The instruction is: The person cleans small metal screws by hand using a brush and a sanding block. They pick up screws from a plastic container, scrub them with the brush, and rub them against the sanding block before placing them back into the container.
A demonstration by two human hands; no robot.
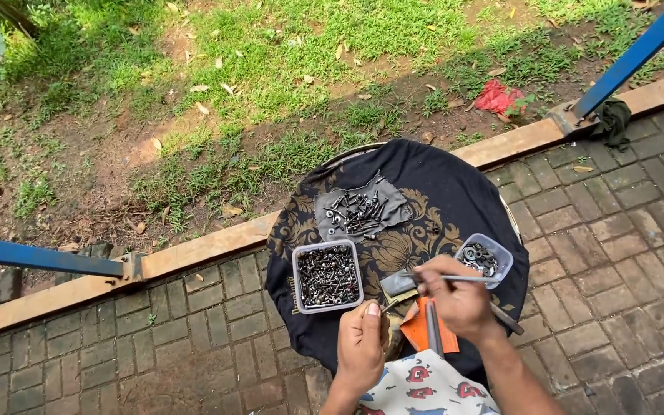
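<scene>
Nearest, at the bottom edge: a white patterned garment (424, 388) between the forearms. Left hand (361, 346), fingers curled shut, thumb up, pinching a small dark part that pokes out toward the right hand; too small to tell what kind. Right hand (459, 296), fingers closed around a thin metal rod (455, 278) lying level, tip pointing left past the fingertips. Under the right fingers, an orange cloth (416, 327) with a grey bar-shaped tool (432, 330) on it.

Just beyond the left fingers, a square clear tub of dark screws (327, 275). Just beyond the right fingers, a smaller tub of washers (486, 260). Farther out, a grey rag heaped with bolts (361, 209). All resting on a black cloth with gold pattern (439, 184) over a round stand.

Around: brick paving (616, 253), a kerb (209, 244), blue metal bars (32, 255), then grass (286, 46) with a red scrap (497, 96).
</scene>
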